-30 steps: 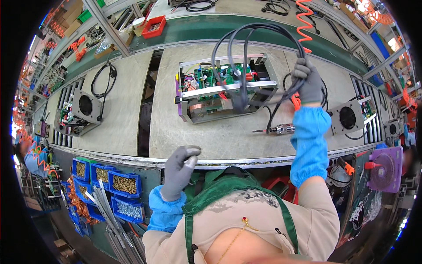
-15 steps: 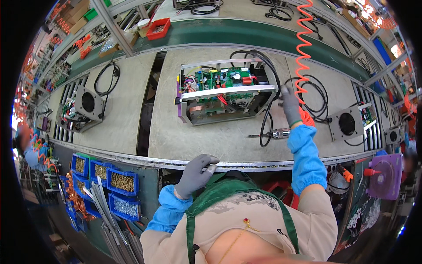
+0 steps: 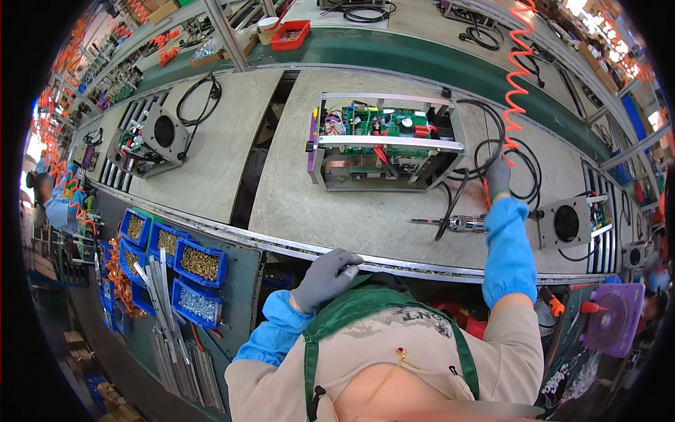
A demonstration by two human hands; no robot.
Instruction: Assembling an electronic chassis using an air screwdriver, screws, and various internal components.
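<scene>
My right hand point(image 3: 498, 177), in a grey glove, is closed on a black power cable point(image 3: 502, 133) to the right of an open-sided metal chassis; its fingertips are partly hidden. The chassis point(image 3: 394, 145) lies on the bench with green circuit boards showing between its metal rails. Below this hand is a power screwdriver point(image 3: 464, 224), its bit pointing left, with a loop of cable crossing it. An orange coiled air hose point(image 3: 517, 77) hangs down behind the hand. My gloved left hand point(image 3: 328, 278) rests by the bench's front edge, thumb apart from loosely bent fingers, holding nothing.
Blue bins point(image 3: 200, 264) of screws stand at the lower left beside long metal strips point(image 3: 169, 330). Fan-fronted units sit on the left point(image 3: 163, 131) and right point(image 3: 564, 224). A red tray point(image 3: 290, 35) stands by the green conveyor point(image 3: 394, 53). A purple fan point(image 3: 614, 320) is at right.
My right hand has moved right, and the black cable has shifted off the chassis end to its right. The view has also shifted a little. My left hand stays by the bench edge.
</scene>
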